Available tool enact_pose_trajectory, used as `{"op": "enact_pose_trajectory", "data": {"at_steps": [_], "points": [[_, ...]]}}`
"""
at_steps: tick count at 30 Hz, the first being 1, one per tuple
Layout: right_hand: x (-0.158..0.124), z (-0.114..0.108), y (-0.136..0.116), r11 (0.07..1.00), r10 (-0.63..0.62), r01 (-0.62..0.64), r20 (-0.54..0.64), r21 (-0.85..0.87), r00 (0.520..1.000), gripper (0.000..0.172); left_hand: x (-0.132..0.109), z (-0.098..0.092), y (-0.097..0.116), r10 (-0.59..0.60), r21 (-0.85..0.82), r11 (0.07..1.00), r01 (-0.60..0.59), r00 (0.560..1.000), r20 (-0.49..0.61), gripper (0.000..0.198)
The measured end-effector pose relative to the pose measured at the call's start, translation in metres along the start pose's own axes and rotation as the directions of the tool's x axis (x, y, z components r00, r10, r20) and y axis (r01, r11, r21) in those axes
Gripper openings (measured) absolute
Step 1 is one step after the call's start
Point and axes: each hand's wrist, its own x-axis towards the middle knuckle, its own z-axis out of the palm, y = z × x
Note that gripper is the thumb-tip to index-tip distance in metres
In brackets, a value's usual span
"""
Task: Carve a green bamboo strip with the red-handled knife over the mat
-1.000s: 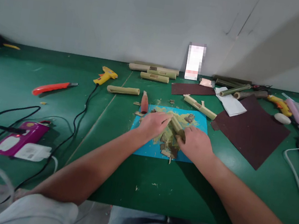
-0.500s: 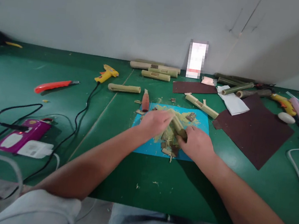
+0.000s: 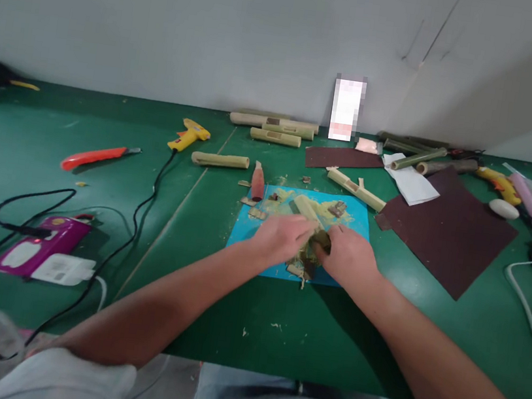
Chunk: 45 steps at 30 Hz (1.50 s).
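Observation:
My right hand [image 3: 350, 254] is closed around the near, dark end of a bamboo tube [image 3: 307, 209], which points up and to the left above a light blue sheet [image 3: 248, 260]. My left hand [image 3: 280, 236] is closed with its fingertips against the tube's side, close to the right hand; whatever lies under those fingers is hidden. Yellowish dust and small brown scraps [image 3: 296, 270] cover the sheet beneath. A short knife with a red-wrapped handle [image 3: 258, 184] lies at the sheet's upper left corner. Another cut bamboo tube [image 3: 356, 189] rests just beyond its upper right.
Several bamboo tubes [image 3: 275, 137] lie along the wall by a bright phone [image 3: 347, 108]. Dark brown sheets [image 3: 453, 239] are on the right. Leftward are a yellow glue gun [image 3: 190, 136], a red-handled cutter [image 3: 96, 158] and a purple power strip [image 3: 49, 242] with trailing cables.
My left hand has slid down and slightly right along the tube, nearer my right hand, so the tube's far end now shows. My right hand has stayed almost still.

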Motion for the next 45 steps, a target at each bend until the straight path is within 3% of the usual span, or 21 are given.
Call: {"op": "enact_pose_trajectory", "data": {"at_steps": [2, 7, 12, 17, 23, 27, 31, 36, 41, 45], "points": [[0.0, 0.0, 0.0, 1.0, 0.01, -0.01, -0.006, -0.001, 1.0, 0.027, -0.001, 0.002, 0.001, 0.014, -0.005, 1.0, -0.014, 1.0, 0.0, 0.034], [0.001, 0.0, -0.001, 1.0, 0.028, -0.028, -0.004, 0.003, 1.0, 0.028, 0.004, -0.003, -0.006, -0.148, 0.059, 0.986, 0.153, 0.985, -0.09, 0.036], [0.001, 0.002, 0.0, 1.0, 0.007, -0.007, -0.01, -0.013, 1.0, 0.023, -0.004, -0.001, 0.012, 0.049, -0.041, 0.998, -0.046, 0.997, 0.063, 0.037], [0.001, 0.003, 0.001, 1.0, 0.023, -0.023, -0.03, 0.004, 0.999, 0.027, 0.001, 0.002, 0.001, -0.127, -0.002, 0.992, 0.127, 0.99, -0.063, 0.033], [0.0, 0.0, -0.001, 1.0, 0.013, -0.013, -0.017, 0.009, 1.0, 0.025, -0.002, 0.002, 0.003, 0.038, -0.114, 0.993, -0.033, 0.998, 0.046, 0.034], [0.0, -0.001, -0.001, 0.999, 0.035, -0.035, -0.007, 0.017, 0.999, 0.028, 0.001, 0.0, -0.002, -0.104, -0.042, 0.994, 0.101, 0.992, -0.075, 0.032], [0.001, -0.001, 0.0, 1.0, 0.02, -0.02, -0.002, 0.024, 1.0, 0.025, -0.001, -0.002, 0.005, 0.056, -0.075, 0.996, -0.051, 0.997, 0.058, 0.035], [0.001, -0.002, 0.0, 0.997, 0.058, -0.058, 0.014, 0.048, 0.998, 0.027, -0.004, -0.004, 0.011, -0.051, -0.046, 0.998, 0.051, 0.999, -0.008, 0.034], [0.002, 0.0, 0.002, 0.998, 0.03, -0.031, 0.014, 0.058, 0.999, 0.024, -0.004, -0.003, 0.007, 0.109, -0.133, 0.987, -0.092, 0.987, 0.12, 0.033], [0.002, -0.002, 0.001, 0.996, 0.067, -0.068, 0.018, 0.065, 0.998, 0.026, -0.001, -0.003, -0.005, -0.055, -0.075, 0.996, 0.054, 0.998, -0.018, 0.033]]}}
